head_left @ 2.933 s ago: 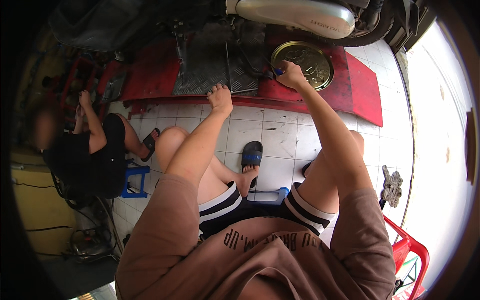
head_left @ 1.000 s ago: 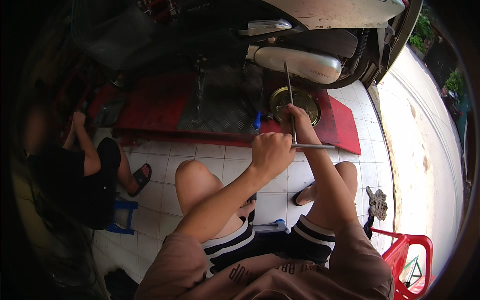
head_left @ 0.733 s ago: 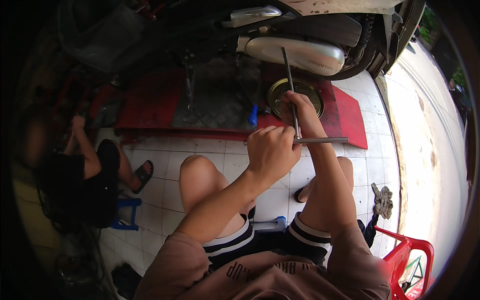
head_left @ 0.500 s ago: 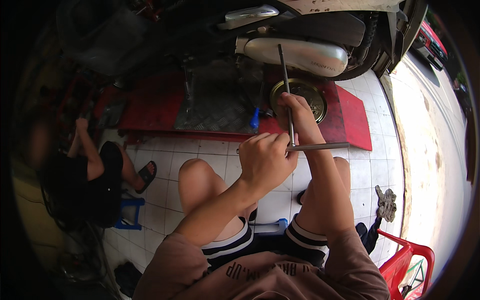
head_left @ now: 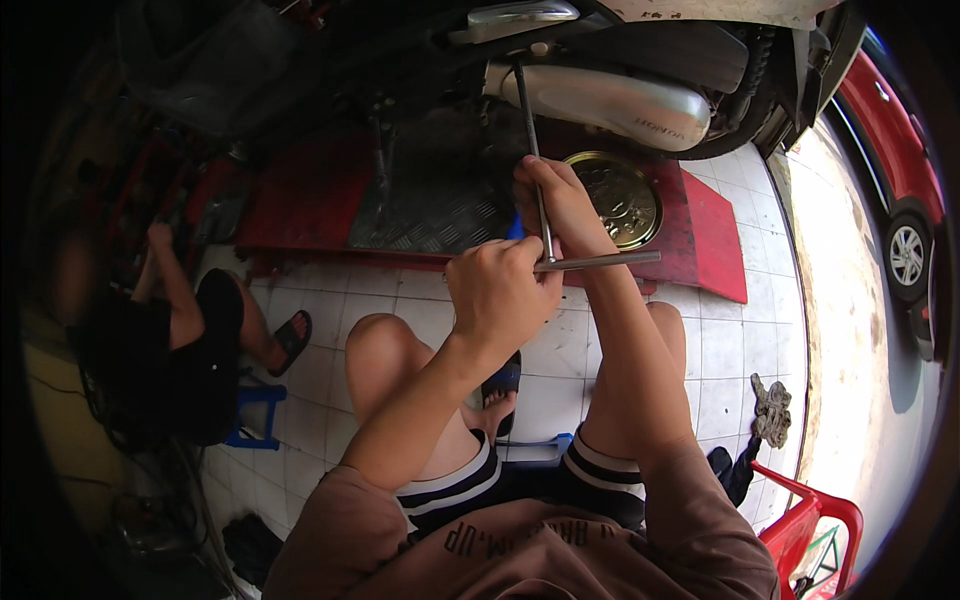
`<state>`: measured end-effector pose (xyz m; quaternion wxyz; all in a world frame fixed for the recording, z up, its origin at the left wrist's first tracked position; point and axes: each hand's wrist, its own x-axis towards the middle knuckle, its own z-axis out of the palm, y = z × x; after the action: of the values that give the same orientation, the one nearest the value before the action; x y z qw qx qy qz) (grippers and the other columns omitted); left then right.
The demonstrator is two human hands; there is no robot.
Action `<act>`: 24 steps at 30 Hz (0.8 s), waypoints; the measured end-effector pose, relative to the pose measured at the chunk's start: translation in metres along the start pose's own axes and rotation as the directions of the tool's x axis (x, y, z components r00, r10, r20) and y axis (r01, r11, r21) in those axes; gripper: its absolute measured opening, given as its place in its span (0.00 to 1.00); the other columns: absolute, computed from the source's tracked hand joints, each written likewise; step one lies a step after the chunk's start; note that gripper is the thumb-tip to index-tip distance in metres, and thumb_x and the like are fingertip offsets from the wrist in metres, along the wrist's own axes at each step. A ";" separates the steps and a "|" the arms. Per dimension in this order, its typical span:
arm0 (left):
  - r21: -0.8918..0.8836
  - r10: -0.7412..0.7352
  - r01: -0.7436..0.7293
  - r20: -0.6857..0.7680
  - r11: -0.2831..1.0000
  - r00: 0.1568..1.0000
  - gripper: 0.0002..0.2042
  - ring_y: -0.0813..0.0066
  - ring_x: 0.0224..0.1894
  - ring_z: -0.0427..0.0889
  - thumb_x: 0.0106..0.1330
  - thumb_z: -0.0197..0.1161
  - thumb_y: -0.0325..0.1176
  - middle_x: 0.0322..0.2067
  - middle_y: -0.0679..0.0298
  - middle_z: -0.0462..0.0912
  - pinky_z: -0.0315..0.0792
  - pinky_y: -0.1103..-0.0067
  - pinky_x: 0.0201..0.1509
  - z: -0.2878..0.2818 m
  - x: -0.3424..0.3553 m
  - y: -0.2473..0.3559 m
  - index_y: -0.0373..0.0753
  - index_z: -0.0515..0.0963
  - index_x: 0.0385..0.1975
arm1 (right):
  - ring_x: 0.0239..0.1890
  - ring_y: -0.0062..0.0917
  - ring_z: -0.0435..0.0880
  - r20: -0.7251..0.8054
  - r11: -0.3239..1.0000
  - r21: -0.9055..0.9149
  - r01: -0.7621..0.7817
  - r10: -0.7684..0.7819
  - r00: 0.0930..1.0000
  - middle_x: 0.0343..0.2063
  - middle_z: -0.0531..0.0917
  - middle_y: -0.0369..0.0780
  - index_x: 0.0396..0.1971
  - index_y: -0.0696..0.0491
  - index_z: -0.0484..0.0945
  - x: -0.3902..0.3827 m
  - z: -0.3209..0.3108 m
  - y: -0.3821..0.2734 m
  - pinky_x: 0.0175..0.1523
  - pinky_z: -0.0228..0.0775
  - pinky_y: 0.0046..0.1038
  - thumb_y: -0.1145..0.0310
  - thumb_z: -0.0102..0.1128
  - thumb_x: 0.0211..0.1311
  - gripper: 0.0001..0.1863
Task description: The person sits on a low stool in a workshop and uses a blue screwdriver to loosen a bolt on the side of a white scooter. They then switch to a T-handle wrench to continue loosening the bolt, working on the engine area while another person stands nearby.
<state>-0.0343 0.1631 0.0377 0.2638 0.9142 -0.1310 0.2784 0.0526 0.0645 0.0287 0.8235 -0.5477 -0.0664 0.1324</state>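
Note:
A long steel T-handle wrench (head_left: 530,118) slants away from me toward the motorbike. My left hand (head_left: 496,295) is wrapped round one side of its crossbar, and the other side of the bar sticks out to the right over my right forearm. Higher up, my right hand (head_left: 570,208) is closed round the shaft. The wrench's far tip is at the left end of the silver engine cover (head_left: 610,105); whether it touches there, I cannot tell. Behind my right hand shows part of a blue tool handle (head_left: 516,226).
A round gold-coloured tray (head_left: 657,192) with small metal parts lies on the red platform (head_left: 715,235) under the motorbike. At left a person (head_left: 195,310) sits by a blue stool (head_left: 258,415). A rag (head_left: 772,410) and red chair (head_left: 815,515) are at right; outside, a red car (head_left: 895,140).
Both hands and the wrench have moved left and farther away, bringing the tip from over the silver cover to its left end. More of the red car has come into view.

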 end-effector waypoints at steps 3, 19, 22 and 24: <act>0.020 -0.024 0.025 -0.024 0.999 0.999 0.14 0.54 0.15 0.73 0.52 0.65 0.33 0.11 0.57 0.73 0.63 0.67 0.20 -0.001 0.009 -0.012 0.38 0.70 0.09 | 0.14 0.13 0.62 0.029 0.998 0.070 0.004 -0.006 1.000 0.16 0.67 0.30 0.28 0.53 0.70 0.018 0.005 0.007 0.18 0.52 0.18 0.60 0.49 0.68 0.13; 0.179 -0.021 0.036 -0.084 0.983 0.996 0.08 0.54 0.15 0.71 0.41 0.64 0.30 0.10 0.58 0.71 0.60 0.67 0.18 -0.038 0.036 -0.049 0.40 0.72 0.08 | 0.15 0.18 0.67 -0.009 0.997 0.044 0.059 -0.059 0.998 0.15 0.69 0.33 0.28 0.58 0.71 0.050 0.045 0.011 0.18 0.56 0.24 0.60 0.42 0.71 0.17; 0.156 -0.082 0.084 -0.019 0.984 0.996 0.07 0.55 0.13 0.70 0.41 0.63 0.29 0.10 0.58 0.72 0.58 0.68 0.18 -0.041 0.036 -0.050 0.39 0.72 0.08 | 0.15 0.19 0.68 -0.028 0.996 -0.012 0.089 -0.089 0.996 0.15 0.71 0.35 0.25 0.58 0.71 0.054 0.047 0.014 0.19 0.59 0.25 0.61 0.42 0.71 0.19; 0.151 -0.057 0.060 -0.021 0.987 0.998 0.08 0.59 0.11 0.69 0.43 0.62 0.28 0.08 0.60 0.71 0.57 0.70 0.17 -0.038 0.035 -0.050 0.38 0.72 0.08 | 0.16 0.20 0.69 -0.035 0.993 -0.051 0.106 -0.108 0.994 0.15 0.72 0.35 0.23 0.59 0.71 0.057 0.044 0.018 0.20 0.60 0.25 0.61 0.42 0.71 0.20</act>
<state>-0.0034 0.2225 0.0640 0.2027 0.9327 -0.0806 0.2872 0.0929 0.1262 0.0276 0.8168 -0.5657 -0.0834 0.0762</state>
